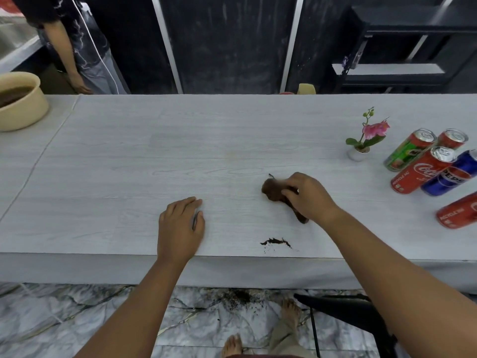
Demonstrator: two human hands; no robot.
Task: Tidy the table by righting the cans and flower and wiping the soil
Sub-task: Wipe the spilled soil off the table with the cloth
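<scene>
Head view: right hand [307, 196] grip closed around brown cloth [273, 191], pressed on table [129, 156]. Left hand [180, 226] flat, open, empty. Soil streak [276, 241] near front edge. Flower [366, 135] upright; cans [423, 164] standing at right.

five cans [423, 166] around 3 o'clock, one flower [366, 135], one cloth [273, 192], one soil smear [276, 242] at 6, one bowl [23, 109] at 10

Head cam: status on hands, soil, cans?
Right hand grips brown cloth; left hand flat on table. Dark soil streak remains near the edge. Flower pot, cans upright.
</scene>
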